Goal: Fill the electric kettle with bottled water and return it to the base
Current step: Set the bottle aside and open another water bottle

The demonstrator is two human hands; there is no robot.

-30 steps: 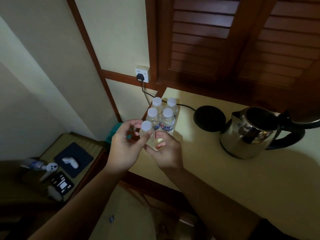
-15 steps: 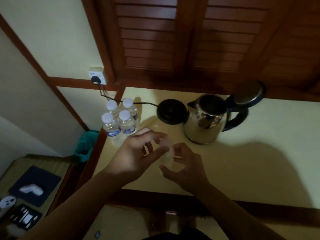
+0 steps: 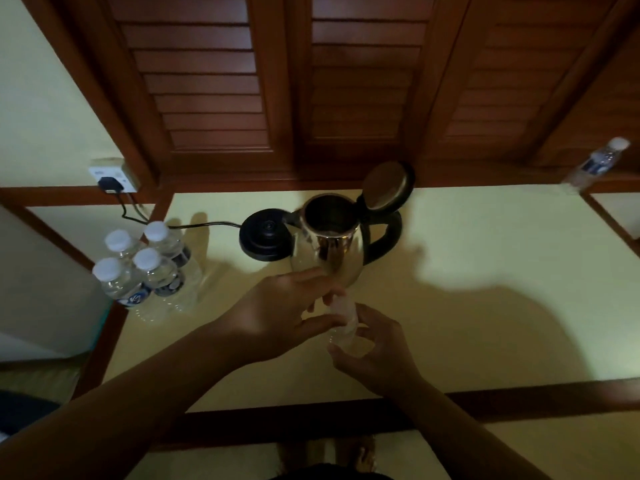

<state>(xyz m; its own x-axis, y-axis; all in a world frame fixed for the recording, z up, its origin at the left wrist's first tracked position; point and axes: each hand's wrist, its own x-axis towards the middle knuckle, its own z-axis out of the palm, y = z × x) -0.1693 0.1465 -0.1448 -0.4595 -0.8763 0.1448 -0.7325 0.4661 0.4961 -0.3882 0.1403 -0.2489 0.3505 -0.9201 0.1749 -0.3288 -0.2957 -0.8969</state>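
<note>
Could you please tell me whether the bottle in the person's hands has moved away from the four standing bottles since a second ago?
Yes. The held bottle was right before the four bottles; now it sits rightward, before the kettle.

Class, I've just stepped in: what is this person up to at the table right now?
A person holds a small water bottle in both hands over the table; the left hand is at its top and the right hand grips its body, as if uncapping it. The kettle stands off its base with the lid open. Four capped bottles wait at the left, and another bottle stands far right.
</note>
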